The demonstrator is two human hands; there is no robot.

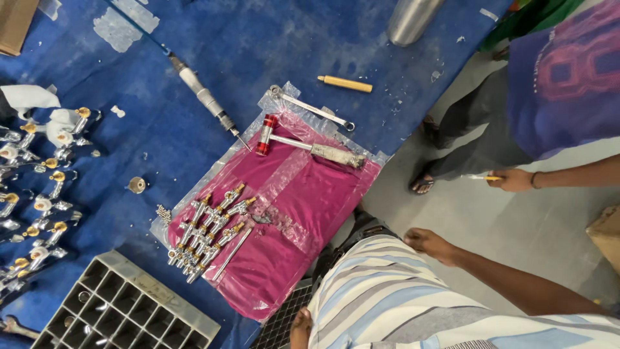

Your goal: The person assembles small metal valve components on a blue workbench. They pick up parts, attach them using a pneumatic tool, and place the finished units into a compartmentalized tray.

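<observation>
My right hand [431, 244] hangs over the grey floor beside the table's edge, holding nothing, fingers loose. Only a small part of my left hand [300, 325] shows at the bottom edge, next to a black grate [279, 323]; its fingers are hidden. My striped shirt fills the lower right. Nearest on the table is a magenta cloth [284, 258] under clear plastic. Several chrome valve parts with brass tips [208, 232] lie in a row on it. A hammer with a red head [303, 145] lies at its far end.
On the blue table lie a flat wrench [313, 108], a wooden handle [345, 83], a pen-shaped power tool [203, 97], a grey compartment tray [129, 307], chrome taps [45, 187] and a metal cylinder [413, 19]. Another person in a purple shirt [562, 77] stands right, their hand [510, 179] holding a pen.
</observation>
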